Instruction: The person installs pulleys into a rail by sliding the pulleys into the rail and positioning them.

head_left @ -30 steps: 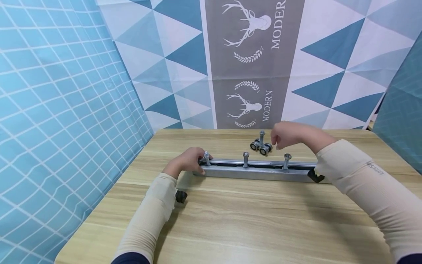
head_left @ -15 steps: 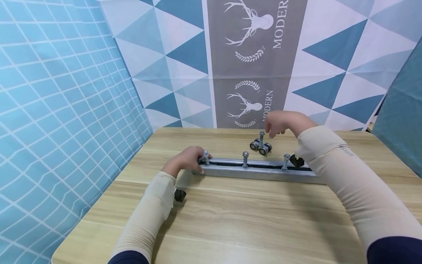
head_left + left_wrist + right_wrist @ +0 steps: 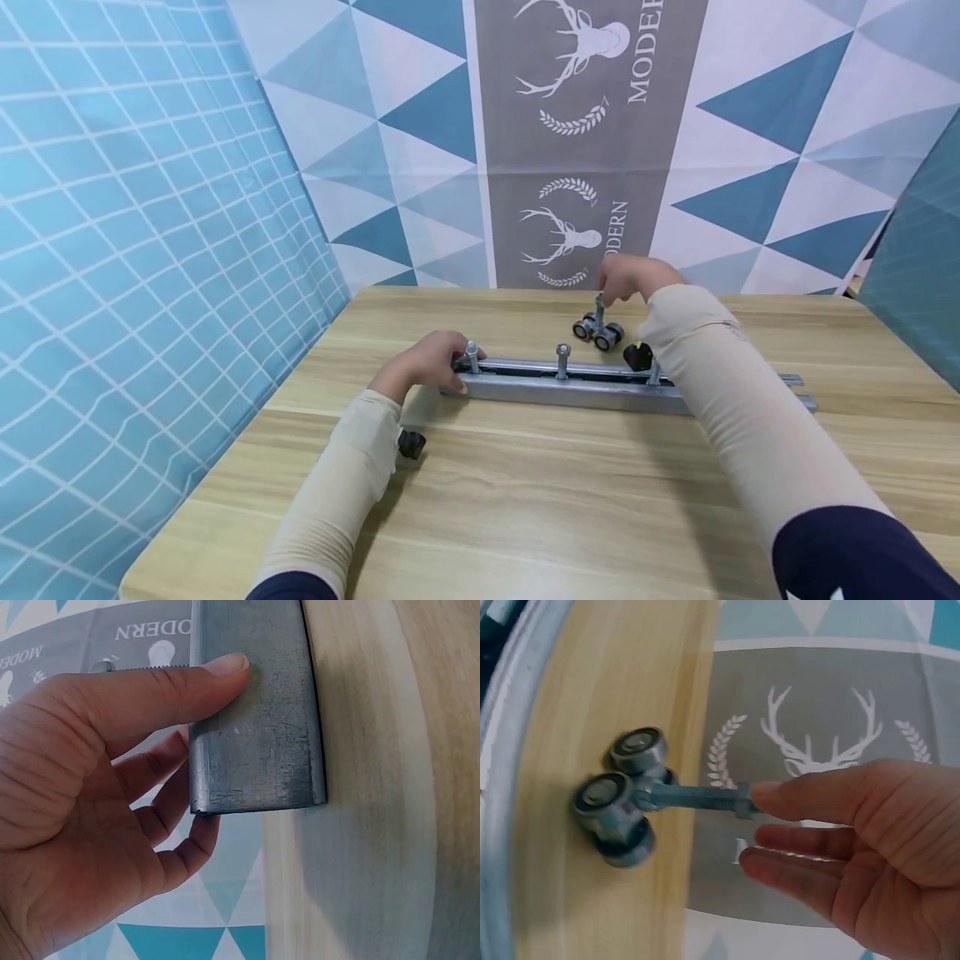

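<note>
A long grey metal track [image 3: 570, 395] with an open slot lies across the table. Three bolts stand up out of it: a left bolt [image 3: 472, 357], a middle bolt [image 3: 563, 360] and a right bolt [image 3: 655, 374], the last partly behind my right sleeve. My left hand [image 3: 429, 364] grips the track's left end, thumb on the near side wall [image 3: 255, 742] and fingers round the far side. Behind the track, a four-wheeled roller trolley [image 3: 606, 337] rests on the table, its bolt [image 3: 701, 797] upright. My right hand [image 3: 636, 277] pinches that bolt's top between thumb and fingers.
The wooden table [image 3: 480, 500] runs back to a patterned cloth [image 3: 420, 150]. A blue gridded curtain [image 3: 135, 250] hangs along the left side. Black wrist devices sit at each wrist, the left one [image 3: 412, 444] close above the table.
My right hand has moved left and down to the roller trolley's bolt and now pinches its top. The left hand keeps its grip on the track, which has not moved.
</note>
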Tool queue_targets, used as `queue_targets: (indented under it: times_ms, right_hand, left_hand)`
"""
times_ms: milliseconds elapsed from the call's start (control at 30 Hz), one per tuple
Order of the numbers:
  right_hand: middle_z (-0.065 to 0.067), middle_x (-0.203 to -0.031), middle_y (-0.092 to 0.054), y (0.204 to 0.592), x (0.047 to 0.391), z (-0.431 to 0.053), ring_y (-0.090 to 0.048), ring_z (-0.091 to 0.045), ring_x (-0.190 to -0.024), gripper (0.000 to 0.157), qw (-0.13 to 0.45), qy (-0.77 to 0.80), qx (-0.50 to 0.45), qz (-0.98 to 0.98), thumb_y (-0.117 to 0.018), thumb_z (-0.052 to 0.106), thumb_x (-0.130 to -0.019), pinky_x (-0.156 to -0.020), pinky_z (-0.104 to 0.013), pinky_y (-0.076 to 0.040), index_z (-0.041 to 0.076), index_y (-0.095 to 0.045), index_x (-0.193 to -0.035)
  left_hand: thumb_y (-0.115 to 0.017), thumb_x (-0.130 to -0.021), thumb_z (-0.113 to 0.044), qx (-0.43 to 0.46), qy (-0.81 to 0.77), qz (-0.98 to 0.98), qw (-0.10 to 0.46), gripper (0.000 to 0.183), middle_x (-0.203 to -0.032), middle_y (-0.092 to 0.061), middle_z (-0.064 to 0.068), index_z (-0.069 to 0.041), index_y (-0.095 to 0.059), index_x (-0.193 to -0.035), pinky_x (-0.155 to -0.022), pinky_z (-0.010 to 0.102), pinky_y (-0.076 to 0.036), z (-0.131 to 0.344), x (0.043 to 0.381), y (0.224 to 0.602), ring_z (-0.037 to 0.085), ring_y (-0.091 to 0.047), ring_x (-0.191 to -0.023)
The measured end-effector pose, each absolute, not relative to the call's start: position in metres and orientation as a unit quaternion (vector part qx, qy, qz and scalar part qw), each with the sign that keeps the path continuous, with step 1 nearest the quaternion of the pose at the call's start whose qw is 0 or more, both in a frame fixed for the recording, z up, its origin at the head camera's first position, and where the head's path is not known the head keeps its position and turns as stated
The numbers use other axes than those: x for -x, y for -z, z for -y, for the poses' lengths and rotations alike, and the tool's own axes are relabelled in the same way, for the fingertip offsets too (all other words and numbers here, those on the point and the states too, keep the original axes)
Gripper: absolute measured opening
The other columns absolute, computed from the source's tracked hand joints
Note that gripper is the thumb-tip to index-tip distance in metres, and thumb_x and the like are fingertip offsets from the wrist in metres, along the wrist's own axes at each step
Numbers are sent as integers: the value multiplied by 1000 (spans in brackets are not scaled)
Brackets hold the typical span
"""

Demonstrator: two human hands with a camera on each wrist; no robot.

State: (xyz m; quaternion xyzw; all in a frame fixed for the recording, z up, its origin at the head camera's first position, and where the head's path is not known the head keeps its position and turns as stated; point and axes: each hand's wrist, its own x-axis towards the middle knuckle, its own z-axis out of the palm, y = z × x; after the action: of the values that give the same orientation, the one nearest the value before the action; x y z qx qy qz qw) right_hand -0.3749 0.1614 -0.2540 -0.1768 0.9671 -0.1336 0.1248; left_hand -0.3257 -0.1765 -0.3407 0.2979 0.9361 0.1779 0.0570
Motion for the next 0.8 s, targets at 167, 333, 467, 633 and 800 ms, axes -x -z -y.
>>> queue_targets:
  times_ms: [167,333,467,633,800]
  right_hand:
    - [-28,-122,-59,266,379,-157,-63,-38,-99,34,97,146,184,-967,-60,-4,-87,-88,-48,-50,-10,-62,-121]
    - [-21,-99,-66,272,382,-152,-64,-27,-79,18,71,142,187,-969,-59,-8,-84,-74,-39,-52,-10,-69,-100]
    - [-7,-65,-56,275,384,-149,-52,-17,-57,19,77,135,178,-972,-55,-9,-83,-58,-31,-43,0,-60,-67]
    - [-4,-59,-49,277,387,-146,-41,-13,-47,34,72,126,151,-978,-51,-11,-81,-51,-27,-37,11,-44,-56]
    - [-17,-85,-64,278,386,-145,-53,-17,-50,19,36,106,98,-989,-49,-12,-72,-48,-27,-40,5,-54,-67]
  left_hand:
    - [-89,-68,-8,-298,-176,-936,61,54,-113,-67,-1,-14,-71,-119,-78,32,-44,176,325,340,13,-53,-91]
    - [-89,-67,-7,-296,-182,-936,61,54,-113,-67,-1,-12,-71,-118,-80,34,-45,175,326,339,14,-54,-92]
    - [-89,-68,-8,-292,-180,-937,63,54,-111,-66,-1,-13,-71,-119,-84,35,-46,175,326,338,14,-55,-96]
    - [-90,-68,-8,-284,-182,-939,64,55,-110,-66,-1,-14,-71,-120,-83,36,-46,175,325,338,15,-55,-95]
    - [-90,-68,-9,-283,-180,-940,65,56,-108,-66,-1,-14,-70,-120,-85,36,-46,174,326,338,15,-55,-96]
